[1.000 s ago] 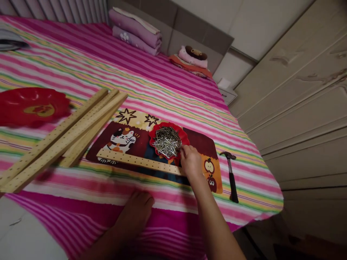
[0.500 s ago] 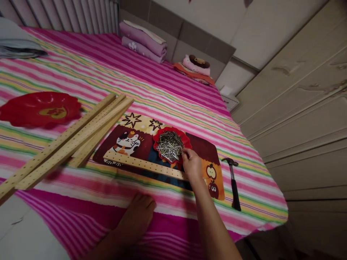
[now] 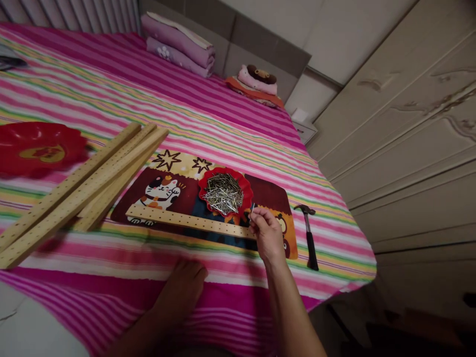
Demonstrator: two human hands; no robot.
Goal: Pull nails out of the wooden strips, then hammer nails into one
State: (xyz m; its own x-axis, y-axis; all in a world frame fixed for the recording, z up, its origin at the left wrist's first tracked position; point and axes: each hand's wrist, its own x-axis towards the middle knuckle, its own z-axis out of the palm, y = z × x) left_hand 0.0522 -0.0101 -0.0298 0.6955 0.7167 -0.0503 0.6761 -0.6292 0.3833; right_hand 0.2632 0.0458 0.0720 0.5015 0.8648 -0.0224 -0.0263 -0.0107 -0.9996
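Observation:
A thin metal nail (image 3: 253, 207) stands upright, pinched between the thumb and fingers of my right hand (image 3: 268, 233). Just left of that hand is a red scalloped bowl (image 3: 246, 182) heaped with silvery nails (image 3: 224, 193). Below the bowl, a pale wooden strip with rows of holes (image 3: 189, 219) lies across a cartoon-patterned mat (image 3: 178, 181); its right end is hidden behind my right hand. My left hand (image 3: 185, 283) rests on the bed's near edge, fingers curled in, with nothing visible in it.
A claw hammer (image 3: 309, 238) lies right of the mat. Several more drilled wooden strips (image 3: 85, 188) are piled at left, beside a large red tray (image 3: 70, 141). Folded bedding (image 3: 178, 42) sits at the far end of the striped bed. A wardrobe (image 3: 409, 163) stands on the right.
My right hand has drawn back from the rim of the nail bowl, and a nail now shows in its fingertips. The whole view has shifted, moving things leftward. My left hand stays on the bed edge.

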